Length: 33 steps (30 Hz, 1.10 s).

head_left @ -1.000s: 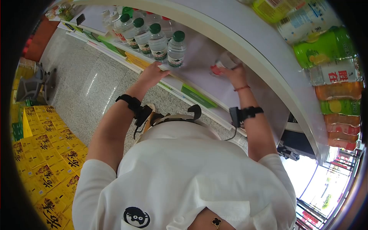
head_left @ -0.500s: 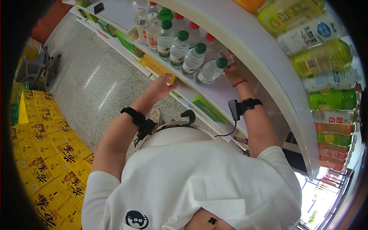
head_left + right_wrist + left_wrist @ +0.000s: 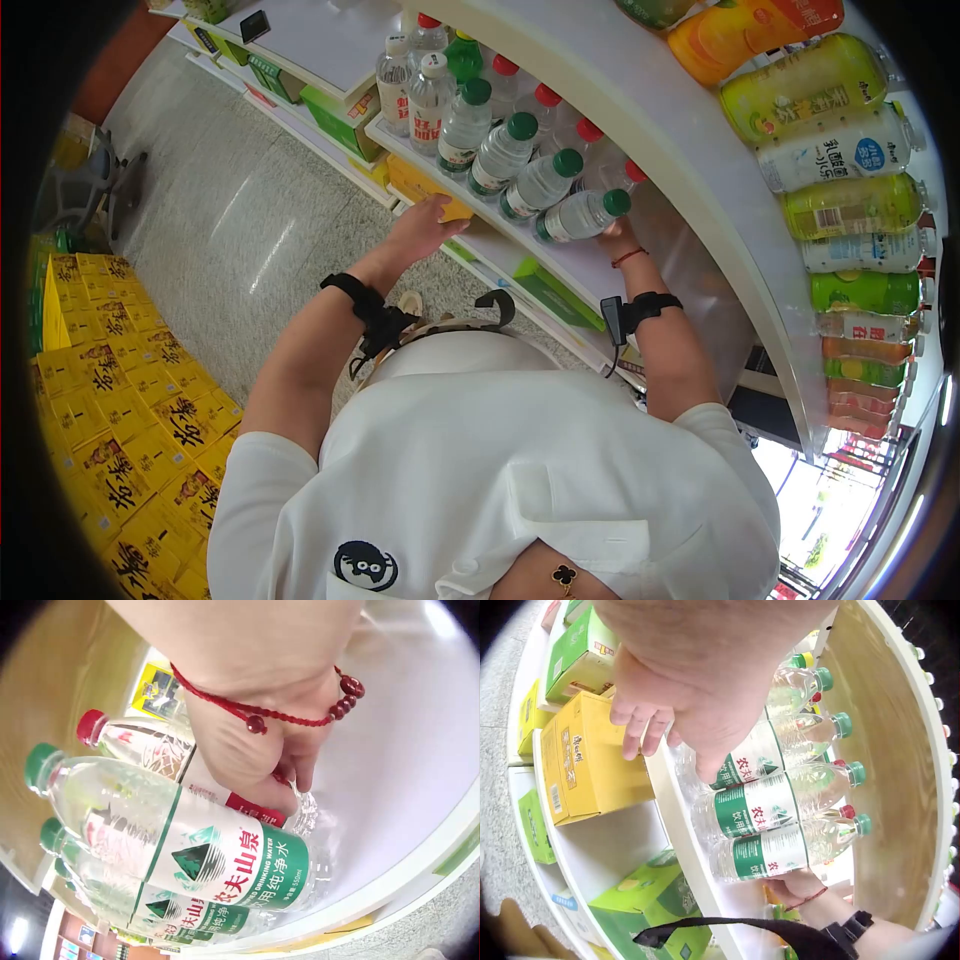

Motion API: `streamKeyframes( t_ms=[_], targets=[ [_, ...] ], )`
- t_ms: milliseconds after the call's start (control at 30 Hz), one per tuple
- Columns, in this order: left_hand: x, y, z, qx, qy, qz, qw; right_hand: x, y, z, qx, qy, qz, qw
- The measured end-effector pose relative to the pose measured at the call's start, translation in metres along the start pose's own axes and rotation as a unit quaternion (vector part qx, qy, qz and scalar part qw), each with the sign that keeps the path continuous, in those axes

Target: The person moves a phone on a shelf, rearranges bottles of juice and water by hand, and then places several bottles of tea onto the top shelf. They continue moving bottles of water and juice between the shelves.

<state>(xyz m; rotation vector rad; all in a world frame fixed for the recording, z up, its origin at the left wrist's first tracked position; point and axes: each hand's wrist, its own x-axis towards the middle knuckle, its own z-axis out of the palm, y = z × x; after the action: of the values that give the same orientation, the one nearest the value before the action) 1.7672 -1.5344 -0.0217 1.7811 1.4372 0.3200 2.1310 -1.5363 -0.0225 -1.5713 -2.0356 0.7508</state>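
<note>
My right hand [image 3: 251, 754] reaches behind the nearest green-capped water bottle [image 3: 206, 851] on the shelf. Its fingers curl round the lower part of a red-capped bottle [image 3: 154, 746] with a red label, partly hidden by the hand and the green-capped bottle. In the head view, the right hand [image 3: 620, 240] is mostly covered by that front bottle [image 3: 575, 218]. My left hand [image 3: 697, 709] is at the shelf's front edge with loosely bent fingers, its thumb overlapping a green-labelled bottle [image 3: 742, 761] in the left wrist view. It holds nothing.
Green-capped bottles line the front, with red-capped ones behind. A curved upper shelf [image 3: 720, 215] carries several drink bottles [image 3: 800, 90] above. Below are a yellow carton [image 3: 596, 761] and green cartons [image 3: 649, 904]. Yellow boxes [image 3: 130, 420] are stacked on the floor at left.
The right hand has brought the red-labelled bottle leftward, in behind the front green-capped bottle. The left hand has drawn back slightly from the bottles. The head view has shifted.
</note>
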Motion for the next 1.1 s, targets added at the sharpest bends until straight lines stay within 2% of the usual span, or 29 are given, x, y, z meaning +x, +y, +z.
streamKeyframes(
  t_ms=[67, 167, 267, 367, 467, 533, 567, 633, 733, 867, 967, 1033, 1100],
  targets=[
    [0.006, -0.006, -0.002, -0.001, 0.003, 0.019, 1.0, -0.001, 0.004, 0.004, -0.025, 0.016, 0.005, 1.0],
    [0.012, -0.006, -0.009, -0.004, 0.0, 0.041, 0.999, -0.003, 0.01, 0.004, -0.078, -0.018, 0.011, 0.997],
    [0.017, -0.009, -0.014, -0.001, -0.017, 0.048, 0.999, -0.001, 0.005, 0.005, -0.059, -0.001, 0.002, 0.998],
    [0.023, -0.018, -0.015, 0.0, -0.032, 0.048, 0.998, -0.002, 0.01, 0.012, -0.003, -0.021, 0.059, 0.998],
    [0.018, -0.024, -0.021, -0.009, -0.044, 0.034, 0.998, -0.014, 0.025, 0.025, 0.023, 0.03, 0.042, 0.998],
    [0.021, -0.03, -0.027, -0.016, -0.05, 0.026, 0.998, -0.015, -0.01, 0.021, 0.001, 0.017, 0.131, 0.991],
    [0.024, -0.039, -0.029, -0.006, -0.05, 0.032, 0.998, -0.02, -0.013, 0.032, 0.004, 0.025, 0.14, 0.99],
    [0.024, -0.043, -0.034, 0.003, -0.051, 0.037, 0.998, -0.024, -0.02, 0.048, -0.01, 0.063, 0.109, 0.992],
    [0.032, -0.045, -0.041, 0.017, -0.052, 0.039, 0.998, -0.01, -0.037, 0.046, 0.049, 0.061, 0.15, 0.986],
    [0.038, -0.048, -0.042, 0.025, -0.048, 0.049, 0.997, -0.009, -0.022, 0.054, 0.025, 0.08, 0.118, 0.989],
    [0.04, -0.051, -0.041, 0.02, -0.02, 0.056, 0.998, -0.009, -0.014, 0.057, -0.007, 0.048, 0.121, 0.991],
    [0.039, -0.049, -0.041, 0.017, 0.006, 0.063, 0.998, -0.011, -0.008, 0.061, -0.02, 0.051, 0.162, 0.985],
    [0.034, -0.041, -0.046, -0.003, 0.004, 0.026, 1.0, -0.01, -0.002, 0.067, -0.043, 0.079, 0.11, 0.99]
  ],
)
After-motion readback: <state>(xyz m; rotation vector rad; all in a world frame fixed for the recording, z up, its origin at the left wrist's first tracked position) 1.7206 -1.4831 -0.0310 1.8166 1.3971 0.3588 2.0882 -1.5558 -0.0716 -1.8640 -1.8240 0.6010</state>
